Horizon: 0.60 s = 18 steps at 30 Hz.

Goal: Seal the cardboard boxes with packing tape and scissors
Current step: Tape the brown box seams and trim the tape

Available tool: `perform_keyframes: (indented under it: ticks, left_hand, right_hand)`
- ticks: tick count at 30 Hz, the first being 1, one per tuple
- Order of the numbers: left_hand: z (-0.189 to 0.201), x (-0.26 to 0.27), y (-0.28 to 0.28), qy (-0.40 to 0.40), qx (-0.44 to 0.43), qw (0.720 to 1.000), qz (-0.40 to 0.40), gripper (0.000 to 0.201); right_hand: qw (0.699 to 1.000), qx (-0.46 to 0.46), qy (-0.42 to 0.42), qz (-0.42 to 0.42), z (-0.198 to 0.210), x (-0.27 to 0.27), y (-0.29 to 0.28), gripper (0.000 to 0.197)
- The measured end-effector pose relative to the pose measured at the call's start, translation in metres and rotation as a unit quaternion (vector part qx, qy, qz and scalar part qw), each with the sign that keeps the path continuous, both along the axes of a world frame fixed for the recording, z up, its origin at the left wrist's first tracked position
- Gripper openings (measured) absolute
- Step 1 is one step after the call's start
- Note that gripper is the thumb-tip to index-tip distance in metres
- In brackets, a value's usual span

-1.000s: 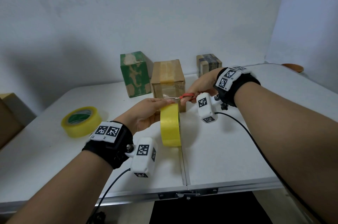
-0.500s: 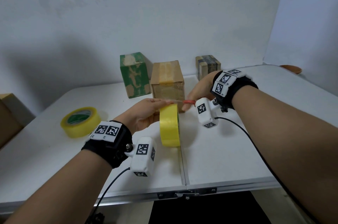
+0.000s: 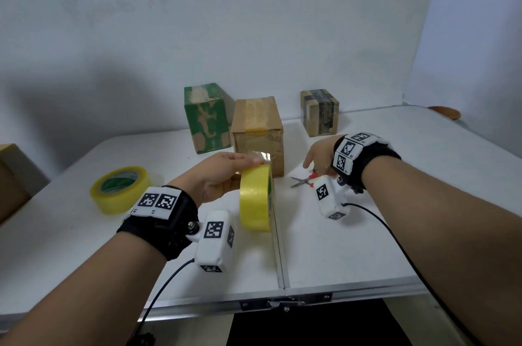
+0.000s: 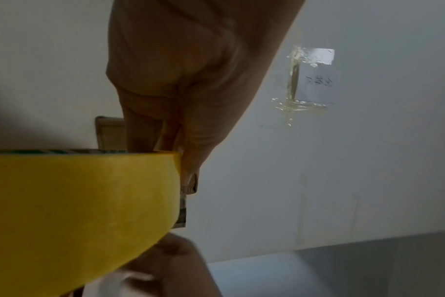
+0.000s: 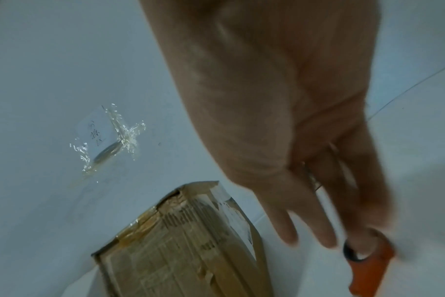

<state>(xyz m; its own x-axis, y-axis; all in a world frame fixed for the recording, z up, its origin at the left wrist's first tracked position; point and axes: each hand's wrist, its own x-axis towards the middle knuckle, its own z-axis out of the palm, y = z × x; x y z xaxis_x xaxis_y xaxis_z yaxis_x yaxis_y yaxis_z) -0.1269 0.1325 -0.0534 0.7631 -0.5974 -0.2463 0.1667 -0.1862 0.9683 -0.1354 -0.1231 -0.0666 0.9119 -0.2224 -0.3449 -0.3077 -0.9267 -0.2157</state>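
Seemingly light and rigid, the roll (image 3: 256, 198) sat pinched at its rim in the left hand (image 3: 223, 173), its tacky end loose, while the right hand (image 3: 319, 156) hung slack-fingered over the scissors (image 3: 303, 179), one fingertip at a handle loop.

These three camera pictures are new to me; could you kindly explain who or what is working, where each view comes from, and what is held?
No machine here: a person works with bare hands, wearing a camera on the head and one on each wrist. The head view looks down on a white table. The left hand holds a yellow tape roll upright, fingers through its core; the left wrist view shows that grip close up. The right hand is over the red-handled scissors lying on the table; in the blurred right wrist view a fingertip sits at the handle loop, fingers mostly straight. Behind stand a green box, a brown box and a small taped box. A second tape roll lies at the left.
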Motion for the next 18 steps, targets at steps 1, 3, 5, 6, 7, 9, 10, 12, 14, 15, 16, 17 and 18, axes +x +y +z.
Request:
perform_keyframes:
  ticks: [1, 3, 5, 6, 7, 9, 10, 12, 14, 15, 16, 17, 18]
  left_hand:
    - [0.002, 0.002, 0.003, -0.012, 0.011, 1.000, 0.000, 0.028]
    - [0.007, 0.008, 0.008, -0.041, 0.038, 0.998, 0.007, 0.027]
    - [0.015, 0.015, 0.015, -0.087, 0.081, 0.993, 0.009, 0.023]
    - [0.018, 0.018, 0.019, -0.113, 0.106, 0.988, 0.012, 0.021]
    - [0.021, 0.021, 0.022, -0.140, 0.134, 0.981, 0.018, 0.019]
    - [0.026, 0.028, 0.029, -0.202, 0.208, 0.956, 0.034, 0.015]
    - [0.026, 0.031, 0.032, -0.233, 0.250, 0.939, 0.038, 0.014]
    - [0.026, 0.036, 0.036, -0.273, 0.306, 0.911, 0.041, 0.011]
    - [0.025, 0.042, 0.037, -0.285, 0.327, 0.900, 0.041, 0.012]
    - [0.025, 0.043, 0.036, -0.286, 0.332, 0.898, 0.040, 0.013]
    - [0.024, 0.045, 0.034, -0.287, 0.334, 0.897, 0.037, 0.014]
    - [0.023, 0.046, 0.032, -0.290, 0.336, 0.896, 0.031, 0.016]
    - [0.022, 0.047, 0.029, -0.294, 0.338, 0.894, 0.024, 0.017]
  right_hand:
    - [0.998, 0.008, -0.068, -0.017, 0.009, 0.000, 0.004, 0.032]
    - [0.979, 0.035, -0.195, -0.044, 0.020, 0.010, 0.005, 0.027]
    - [0.944, 0.048, -0.326, -0.027, 0.025, 0.022, 0.010, 0.030]
    - [0.934, 0.061, -0.353, 0.003, 0.024, 0.027, 0.016, 0.033]
    - [0.925, 0.066, -0.372, 0.043, 0.022, 0.031, 0.024, 0.037]
    - [0.915, 0.078, -0.380, 0.110, 0.017, 0.041, 0.041, 0.044]
    - [0.915, 0.075, -0.371, 0.139, 0.012, 0.047, 0.047, 0.048]
    - [0.917, 0.058, -0.357, 0.167, 0.006, 0.056, 0.054, 0.054]
    - [0.920, 0.038, -0.355, 0.165, 0.005, 0.060, 0.055, 0.055]
    - [0.918, 0.022, -0.361, 0.164, 0.007, 0.061, 0.054, 0.055]
    - [0.917, 0.009, -0.364, 0.163, 0.009, 0.061, 0.054, 0.055]
    - [0.915, 0.001, -0.370, 0.161, 0.009, 0.061, 0.054, 0.054]
    - [0.913, 0.004, -0.376, 0.158, 0.009, 0.061, 0.055, 0.054]
